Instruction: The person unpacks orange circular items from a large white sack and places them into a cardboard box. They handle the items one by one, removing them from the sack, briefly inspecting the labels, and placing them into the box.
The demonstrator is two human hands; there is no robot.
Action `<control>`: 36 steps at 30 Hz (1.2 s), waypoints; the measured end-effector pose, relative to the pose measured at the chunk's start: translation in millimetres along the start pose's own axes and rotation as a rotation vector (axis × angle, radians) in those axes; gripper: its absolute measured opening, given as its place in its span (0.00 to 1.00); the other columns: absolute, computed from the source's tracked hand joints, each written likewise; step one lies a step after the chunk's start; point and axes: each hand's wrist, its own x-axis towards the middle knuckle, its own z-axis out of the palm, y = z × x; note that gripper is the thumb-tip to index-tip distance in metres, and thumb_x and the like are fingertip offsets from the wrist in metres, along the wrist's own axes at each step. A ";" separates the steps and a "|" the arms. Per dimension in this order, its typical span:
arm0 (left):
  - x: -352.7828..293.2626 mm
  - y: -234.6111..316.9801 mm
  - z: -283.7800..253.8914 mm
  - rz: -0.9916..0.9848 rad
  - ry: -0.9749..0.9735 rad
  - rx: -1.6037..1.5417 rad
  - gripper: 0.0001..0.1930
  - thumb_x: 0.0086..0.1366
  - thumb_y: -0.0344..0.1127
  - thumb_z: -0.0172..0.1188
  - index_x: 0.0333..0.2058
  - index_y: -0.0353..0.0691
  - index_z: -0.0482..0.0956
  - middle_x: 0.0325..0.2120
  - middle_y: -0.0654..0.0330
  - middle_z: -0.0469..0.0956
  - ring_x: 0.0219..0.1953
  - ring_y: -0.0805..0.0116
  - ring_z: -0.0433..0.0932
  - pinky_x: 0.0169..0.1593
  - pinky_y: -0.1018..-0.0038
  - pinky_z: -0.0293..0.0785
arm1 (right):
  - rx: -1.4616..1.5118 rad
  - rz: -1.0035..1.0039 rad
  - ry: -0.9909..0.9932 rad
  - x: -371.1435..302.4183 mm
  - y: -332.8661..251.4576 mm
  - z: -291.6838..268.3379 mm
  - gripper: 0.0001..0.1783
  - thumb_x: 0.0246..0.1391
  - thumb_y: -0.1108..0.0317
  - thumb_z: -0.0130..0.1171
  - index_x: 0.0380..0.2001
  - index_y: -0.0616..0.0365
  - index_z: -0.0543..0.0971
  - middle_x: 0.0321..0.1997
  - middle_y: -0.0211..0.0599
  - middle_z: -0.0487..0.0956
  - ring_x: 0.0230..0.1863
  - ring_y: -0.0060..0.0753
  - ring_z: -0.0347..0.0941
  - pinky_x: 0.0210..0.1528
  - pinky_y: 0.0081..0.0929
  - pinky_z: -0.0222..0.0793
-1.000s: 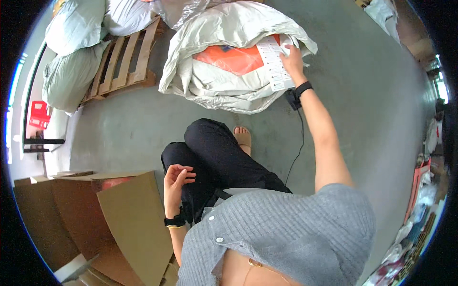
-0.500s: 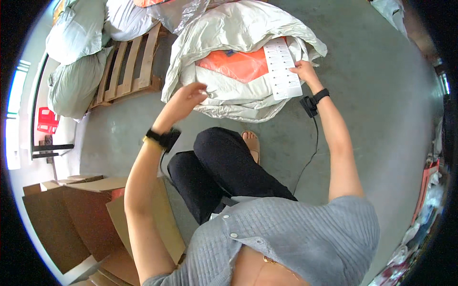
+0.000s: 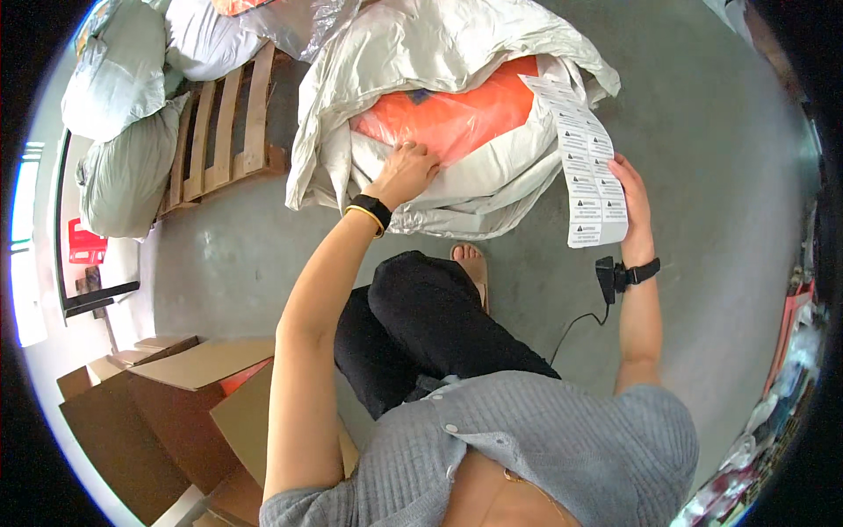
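Observation:
A large white sack (image 3: 439,44) lies on the floor before me, its mouth gaping around an orange item in clear plastic wrap (image 3: 479,114). My left hand (image 3: 406,172) is at the near side of the opening, its fingers curled down against the wrap and the sack's fold. Whatever those fingers pinch, if anything, is hidden. A long white sheet of printed labels (image 3: 587,167) hangs from my right hand (image 3: 634,200), gripped along its right edge. The sheet's far end reaches over the sack's right side.
A wooden pallet (image 3: 200,140) stands at the far left beside several stuffed sacks (image 3: 132,171). Open cardboard boxes (image 3: 167,413) sit at my near left. A red plastic stool (image 3: 86,241) is by the left wall. A thin cable (image 3: 575,329) trails from my right wrist.
My right hand has drawn the label sheet right and nearer, away from the orange item. My left hand has moved right and down onto the sack opening.

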 end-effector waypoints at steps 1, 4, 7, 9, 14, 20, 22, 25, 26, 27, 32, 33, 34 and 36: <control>2.3 1.8 -2.4 0.078 0.059 0.073 0.10 0.56 0.36 0.49 0.26 0.37 0.75 0.25 0.50 0.75 0.32 0.50 0.74 0.37 0.59 0.70 | 0.021 -0.003 0.006 -1.0 3.4 -0.9 0.14 0.53 0.67 0.52 0.41 0.63 0.72 0.36 0.34 0.77 0.35 0.20 0.73 0.37 0.16 0.68; -5.3 12.9 -11.5 -0.096 -0.280 -0.109 0.11 0.54 0.37 0.49 0.28 0.36 0.75 0.25 0.47 0.75 0.29 0.47 0.74 0.35 0.57 0.69 | 0.066 -0.009 0.000 -3.4 9.5 2.0 0.13 0.54 0.67 0.51 0.41 0.63 0.71 0.36 0.34 0.77 0.35 0.20 0.73 0.37 0.16 0.69; -32.7 8.4 -1.5 -0.147 -0.381 -0.167 0.12 0.54 0.37 0.48 0.28 0.34 0.74 0.26 0.44 0.74 0.29 0.44 0.73 0.34 0.57 0.69 | 0.087 -0.004 -0.023 -4.1 8.0 8.6 0.12 0.54 0.67 0.50 0.40 0.62 0.71 0.36 0.34 0.77 0.34 0.20 0.73 0.36 0.16 0.69; -35.8 8.6 -7.8 -0.255 -0.324 -0.347 0.12 0.53 0.35 0.49 0.30 0.33 0.75 0.25 0.45 0.75 0.30 0.47 0.74 0.35 0.60 0.70 | 0.092 0.006 -0.003 -7.1 6.5 11.3 0.12 0.54 0.67 0.51 0.40 0.62 0.71 0.36 0.34 0.76 0.34 0.20 0.73 0.36 0.16 0.69; -23.7 -20.2 -23.0 -0.663 0.178 -0.743 0.09 0.53 0.31 0.53 0.34 0.36 0.76 0.30 0.49 0.77 0.31 0.48 0.74 0.37 0.64 0.70 | 0.085 0.018 0.001 -11.5 3.4 16.4 0.13 0.53 0.67 0.51 0.41 0.62 0.71 0.35 0.34 0.76 0.34 0.20 0.73 0.36 0.17 0.69; -2.6 -49.0 -27.2 -0.276 0.002 -0.089 0.09 0.55 0.33 0.52 0.33 0.35 0.76 0.41 0.48 0.72 0.41 0.51 0.72 0.44 0.63 0.69 | 0.031 -0.030 -0.011 -14.8 5.7 16.5 0.12 0.52 0.68 0.51 0.39 0.62 0.72 0.35 0.34 0.76 0.33 0.21 0.73 0.37 0.17 0.69; -10.4 -49.0 -22.5 -0.466 -0.106 0.058 0.10 0.54 0.35 0.53 0.30 0.36 0.78 0.34 0.46 0.75 0.36 0.49 0.75 0.42 0.60 0.71 | 0.030 -0.037 -0.016 -12.9 7.5 10.3 0.11 0.52 0.69 0.51 0.38 0.61 0.72 0.35 0.34 0.77 0.33 0.21 0.73 0.37 0.17 0.69; -41.2 -74.2 -2.1 -0.680 -0.294 0.171 0.11 0.52 0.37 0.54 0.26 0.36 0.79 0.28 0.45 0.77 0.33 0.48 0.76 0.38 0.60 0.72 | 0.076 -0.038 -0.004 -12.8 11.4 7.9 0.10 0.52 0.69 0.51 0.38 0.61 0.72 0.34 0.33 0.77 0.34 0.20 0.73 0.37 0.17 0.69; -50.6 -82.7 2.9 -0.697 -0.300 0.218 0.12 0.51 0.38 0.54 0.25 0.35 0.80 0.26 0.44 0.77 0.32 0.48 0.77 0.37 0.60 0.73 | 0.093 -0.041 -0.005 -11.6 11.4 7.7 0.10 0.52 0.69 0.51 0.37 0.61 0.72 0.34 0.33 0.77 0.34 0.20 0.73 0.37 0.17 0.69; -51.9 -91.9 11.6 -0.762 -0.272 0.193 0.13 0.50 0.37 0.54 0.25 0.33 0.79 0.27 0.44 0.77 0.34 0.50 0.78 0.39 0.61 0.73 | 0.109 -0.045 -0.004 -10.5 11.6 6.8 0.10 0.52 0.69 0.51 0.37 0.61 0.72 0.34 0.33 0.77 0.33 0.20 0.73 0.37 0.17 0.69; -40.1 -132.6 26.7 -1.299 0.115 -0.797 0.14 0.55 0.34 0.48 0.38 0.33 0.73 0.34 0.46 0.74 0.35 0.48 0.75 0.39 0.54 0.73 | 0.035 -0.044 0.009 -10.5 15.2 -2.1 0.09 0.53 0.70 0.50 0.37 0.62 0.72 0.34 0.33 0.77 0.34 0.20 0.73 0.36 0.16 0.69; -41.2 -139.0 29.7 -1.387 0.201 -0.999 0.15 0.56 0.33 0.47 0.40 0.34 0.72 0.36 0.47 0.74 0.35 0.48 0.75 0.39 0.53 0.73 | 0.036 -0.041 0.019 -10.3 16.7 -3.3 0.09 0.53 0.70 0.50 0.37 0.62 0.72 0.34 0.33 0.76 0.34 0.20 0.73 0.36 0.16 0.69; -45.2 -146.8 35.5 -1.468 0.286 -1.204 0.16 0.57 0.32 0.46 0.43 0.34 0.71 0.37 0.47 0.73 0.35 0.47 0.75 0.39 0.51 0.74 | 0.015 -0.034 0.017 -8.6 19.9 -6.5 0.10 0.53 0.70 0.50 0.38 0.62 0.72 0.35 0.33 0.76 0.34 0.20 0.73 0.36 0.16 0.69; -52.5 -157.0 39.5 -1.297 0.399 -1.518 0.17 0.60 0.33 0.46 0.48 0.36 0.65 0.40 0.52 0.71 0.36 0.51 0.74 0.38 0.51 0.74 | -0.024 -0.023 0.014 -6.1 24.3 -12.5 0.10 0.53 0.70 0.50 0.38 0.62 0.72 0.35 0.33 0.76 0.34 0.19 0.73 0.36 0.16 0.69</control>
